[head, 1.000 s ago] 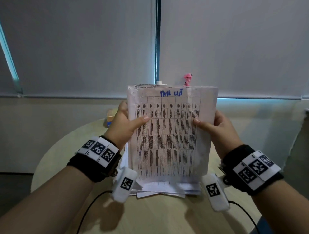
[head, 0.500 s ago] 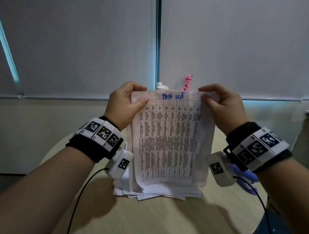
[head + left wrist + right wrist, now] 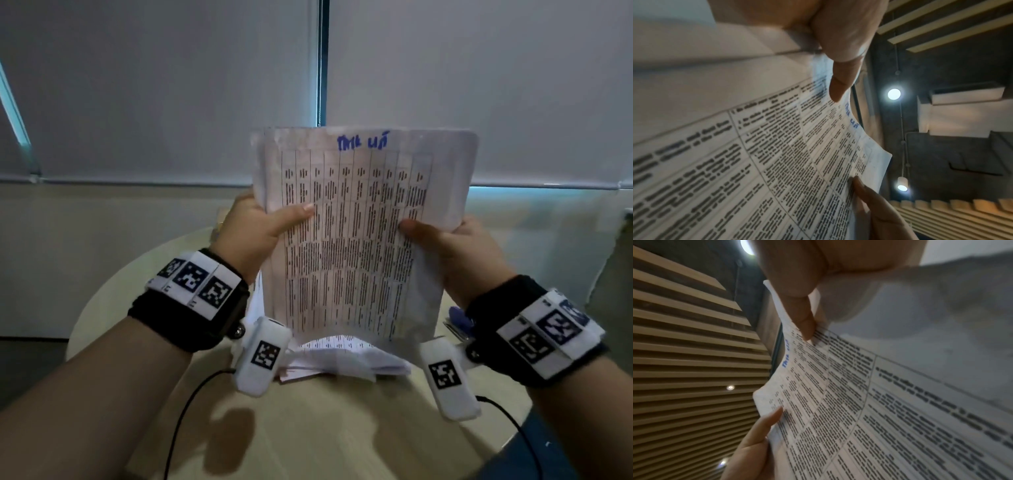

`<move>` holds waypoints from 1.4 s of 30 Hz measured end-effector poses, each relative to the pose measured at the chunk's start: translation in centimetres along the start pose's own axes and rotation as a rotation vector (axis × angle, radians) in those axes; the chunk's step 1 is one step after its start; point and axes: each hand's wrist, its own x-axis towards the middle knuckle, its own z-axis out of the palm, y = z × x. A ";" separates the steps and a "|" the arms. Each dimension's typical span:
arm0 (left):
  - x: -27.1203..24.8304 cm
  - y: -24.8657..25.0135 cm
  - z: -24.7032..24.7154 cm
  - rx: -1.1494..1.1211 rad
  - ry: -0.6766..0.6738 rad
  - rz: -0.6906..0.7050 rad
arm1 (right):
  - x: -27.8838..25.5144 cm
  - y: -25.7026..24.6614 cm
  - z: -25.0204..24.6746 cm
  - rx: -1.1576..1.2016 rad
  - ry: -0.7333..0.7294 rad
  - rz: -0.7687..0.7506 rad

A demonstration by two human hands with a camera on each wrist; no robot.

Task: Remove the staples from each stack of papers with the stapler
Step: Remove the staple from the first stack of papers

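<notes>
Stack of papers point(image 3: 356, 236) held upright, left hand point(image 3: 251, 236) and right hand point(image 3: 459, 260) pinching its side edges

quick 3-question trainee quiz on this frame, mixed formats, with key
1. True or false: the held stack of papers lies flat on the table.
2. Multiple choice. How is the held stack gripped? A) left hand alone; B) the left hand and the right hand, one at each side edge, thumbs on the printed face; C) both hands at the top corners.
3. Fill in: the handwriting at the top of the front sheet is in ___ ink.

Key
1. False: it is lifted upright, above the loose papers on the table.
2. B
3. blue
</notes>
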 end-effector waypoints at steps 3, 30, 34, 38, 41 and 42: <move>-0.6 0.3 -0.4 -0.070 -0.018 0.025 | -1.3 -1.1 -0.2 0.046 -0.004 -0.038; -4.2 -1.1 -0.1 0.123 -0.070 0.037 | -4.8 0.0 -0.9 0.070 -0.057 0.062; -3.9 0.1 -0.1 0.030 -0.048 0.149 | -4.5 -0.7 -0.5 0.035 -0.025 -0.014; -2.4 2.7 -0.1 0.132 -0.015 0.401 | -3.5 -3.5 0.2 -0.093 0.067 -0.279; -1.4 3.4 0.1 0.300 -0.021 0.498 | -2.4 -4.7 0.2 -0.326 0.088 -0.400; -1.2 3.3 0.1 0.335 -0.018 0.508 | -2.0 -4.7 0.1 -0.383 0.099 -0.411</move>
